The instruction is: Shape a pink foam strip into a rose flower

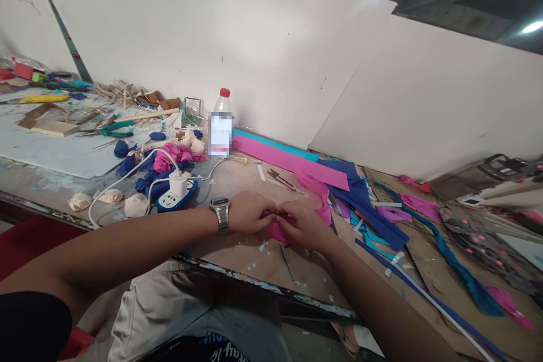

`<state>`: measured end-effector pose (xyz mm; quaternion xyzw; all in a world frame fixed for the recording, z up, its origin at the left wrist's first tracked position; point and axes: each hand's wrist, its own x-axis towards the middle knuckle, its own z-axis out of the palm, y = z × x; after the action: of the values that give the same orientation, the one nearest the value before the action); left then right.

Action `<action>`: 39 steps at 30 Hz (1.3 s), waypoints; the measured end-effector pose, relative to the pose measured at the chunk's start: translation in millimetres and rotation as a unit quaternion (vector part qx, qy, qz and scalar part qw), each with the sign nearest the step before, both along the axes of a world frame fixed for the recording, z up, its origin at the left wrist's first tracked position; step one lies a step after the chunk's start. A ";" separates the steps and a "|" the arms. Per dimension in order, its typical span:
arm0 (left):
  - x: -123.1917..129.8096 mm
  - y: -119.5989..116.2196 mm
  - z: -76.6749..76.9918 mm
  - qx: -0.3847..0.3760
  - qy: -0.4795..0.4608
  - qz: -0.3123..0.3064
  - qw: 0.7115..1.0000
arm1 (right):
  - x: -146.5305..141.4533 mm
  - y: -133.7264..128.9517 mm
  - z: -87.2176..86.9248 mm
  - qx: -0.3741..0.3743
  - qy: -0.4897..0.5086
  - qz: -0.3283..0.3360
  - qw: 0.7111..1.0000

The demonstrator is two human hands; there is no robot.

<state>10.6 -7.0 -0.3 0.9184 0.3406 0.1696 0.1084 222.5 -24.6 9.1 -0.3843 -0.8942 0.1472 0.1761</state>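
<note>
Over the table's front part, my left hand (253, 212) and my right hand (302, 225) meet, fingertips pinched together. Between them is a piece of pink crepe paper (279, 232), partly hidden by the fingers. A metal watch is on my left wrist. Just beyond my right hand lies a crumpled pink crepe sheet (311, 184). Scissors (281, 180) rest on the table behind my hands. Left of my left hand is a blue-and-white power strip (177, 195) with a white plug in it.
A red-capped bottle (224, 104) stands near the white wall. Rolled paper flowers (176, 157) in pink, blue and cream are heaped to the left, with green-handled pliers (114, 129) behind. Folded pink paper (292, 161) and blue strips (377, 212) lie at the back and right.
</note>
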 end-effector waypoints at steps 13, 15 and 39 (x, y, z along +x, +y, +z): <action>0.2 -0.3 1.6 -0.006 0.004 -0.001 1.000 | 2.1 0.4 -3.5 -0.015 -0.003 -0.002 1.000; 0.0 -0.1 0.9 -0.004 0.005 -0.003 1.000 | 2.0 0.3 -3.2 -0.014 -0.004 -0.001 1.000; -0.6 4.5 -3.1 0.003 -0.023 0.023 0.999 | 0.5 1.1 0.7 0.031 0.018 -0.025 0.999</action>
<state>10.0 -2.5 -3.4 0.9066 0.3586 0.1938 0.1096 223.0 -23.5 9.8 -0.3984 -0.8851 0.1217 0.2077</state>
